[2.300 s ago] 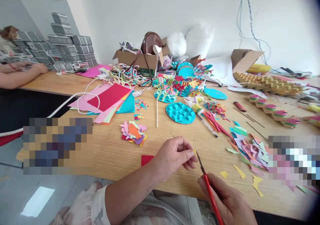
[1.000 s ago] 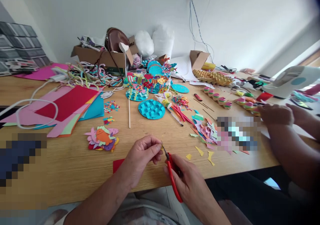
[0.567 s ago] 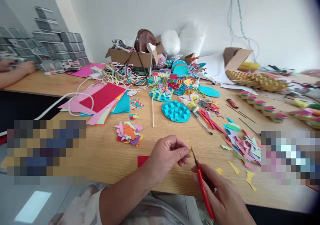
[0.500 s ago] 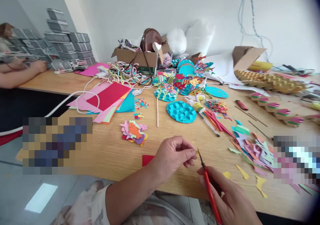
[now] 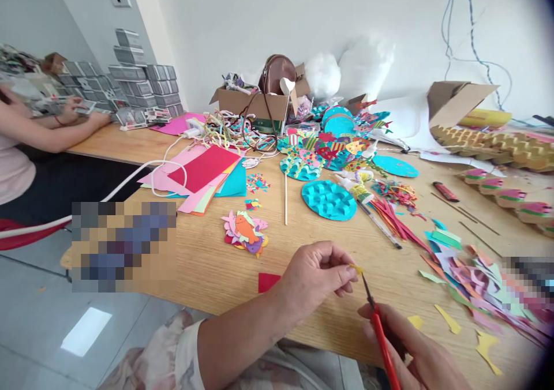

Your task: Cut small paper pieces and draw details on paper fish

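Between thumb and forefinger, my left hand (image 5: 322, 274) pinches a small piece of yellow paper (image 5: 357, 269). My right hand (image 5: 411, 344) grips the red-handled scissors (image 5: 381, 338), whose tips touch or nearly touch that paper. A red paper piece (image 5: 268, 282) lies partly under my left forearm. Beyond it sits a pile of paper fish cut-outs (image 5: 246, 231), an orange one on top. Yellow scraps (image 5: 448, 319) lie on the table to the right of the scissors.
Blue textured ovals (image 5: 329, 199), a pen (image 5: 381, 224) and colored paper strips (image 5: 476, 274) cover the right side. Stacked paper sheets (image 5: 208, 171) and a white cable (image 5: 130, 176) lie left. A cardboard box (image 5: 253, 104) stands behind. Another person's arms (image 5: 56, 127) are at far left.
The whole view has swung slightly left, so things sit further right. The yellow paper at my left fingertips shows more clearly, with the scissor tips at it.
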Demonstrator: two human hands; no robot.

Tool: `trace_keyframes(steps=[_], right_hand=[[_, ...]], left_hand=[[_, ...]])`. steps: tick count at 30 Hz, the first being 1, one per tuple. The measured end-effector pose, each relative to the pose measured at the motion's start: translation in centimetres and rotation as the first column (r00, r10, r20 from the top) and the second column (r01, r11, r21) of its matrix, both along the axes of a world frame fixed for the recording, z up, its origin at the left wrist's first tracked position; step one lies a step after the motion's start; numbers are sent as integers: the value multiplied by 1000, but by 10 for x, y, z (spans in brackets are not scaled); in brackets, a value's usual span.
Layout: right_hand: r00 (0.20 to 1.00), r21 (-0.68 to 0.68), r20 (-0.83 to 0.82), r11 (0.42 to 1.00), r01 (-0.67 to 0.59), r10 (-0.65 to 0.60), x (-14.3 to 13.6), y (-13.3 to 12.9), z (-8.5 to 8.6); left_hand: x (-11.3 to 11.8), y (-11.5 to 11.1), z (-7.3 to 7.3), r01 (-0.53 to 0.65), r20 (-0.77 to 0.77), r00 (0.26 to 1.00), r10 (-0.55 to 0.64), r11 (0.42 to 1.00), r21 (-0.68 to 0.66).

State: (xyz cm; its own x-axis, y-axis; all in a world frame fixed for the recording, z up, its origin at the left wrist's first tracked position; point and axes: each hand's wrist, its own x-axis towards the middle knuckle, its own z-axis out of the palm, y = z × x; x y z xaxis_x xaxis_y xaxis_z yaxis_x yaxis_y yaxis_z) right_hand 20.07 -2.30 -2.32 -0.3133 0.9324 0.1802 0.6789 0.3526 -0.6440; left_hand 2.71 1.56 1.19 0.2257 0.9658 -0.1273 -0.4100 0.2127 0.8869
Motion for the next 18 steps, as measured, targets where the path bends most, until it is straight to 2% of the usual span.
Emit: trace_keyframes(steps=[7, 11, 18], right_hand=[[998, -72, 45, 996, 53, -50, -19, -9, 22], [994, -108, 63, 990, 94, -87, -24, -11, 28], [995, -135, 4, 986, 95, -96, -26, -11, 36]], left_hand=[[-2, -3, 3, -11, -6, 1000, 11, 1000, -16], [-3, -3, 4, 24, -14, 1000, -24, 1000, -18], [-3, -7, 4, 34, -27, 999, -35, 999, -34]])
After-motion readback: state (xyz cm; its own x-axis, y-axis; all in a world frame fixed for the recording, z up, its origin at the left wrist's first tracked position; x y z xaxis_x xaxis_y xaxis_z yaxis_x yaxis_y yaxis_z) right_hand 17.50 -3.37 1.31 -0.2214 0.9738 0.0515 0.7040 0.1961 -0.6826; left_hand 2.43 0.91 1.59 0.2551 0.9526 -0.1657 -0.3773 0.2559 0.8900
